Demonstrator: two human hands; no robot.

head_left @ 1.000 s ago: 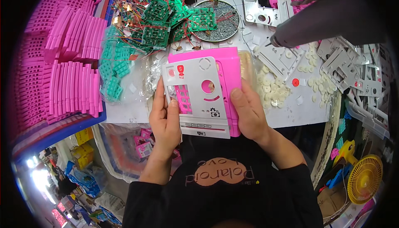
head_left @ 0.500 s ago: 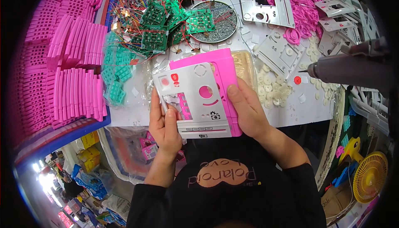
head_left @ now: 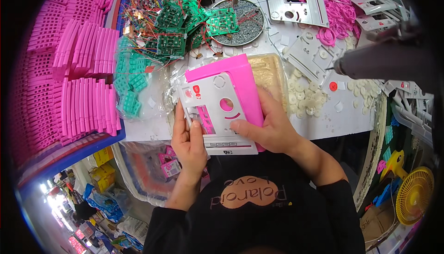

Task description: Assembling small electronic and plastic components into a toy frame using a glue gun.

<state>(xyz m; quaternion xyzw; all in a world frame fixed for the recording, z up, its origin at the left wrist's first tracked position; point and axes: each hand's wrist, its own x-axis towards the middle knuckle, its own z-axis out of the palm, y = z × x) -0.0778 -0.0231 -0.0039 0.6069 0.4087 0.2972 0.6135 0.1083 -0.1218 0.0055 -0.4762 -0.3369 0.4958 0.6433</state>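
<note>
Cluttered worktable; white faceplate between left hand and right hand.

White faceplate: smooth matt plastic. Pink housing beneath it: glossy moulded plastic. Green circuit boards: lacquered laminate, wire leads. Round dish: dull metal, holding small metal parts. Pink ribbed strips: satin plastic
</note>
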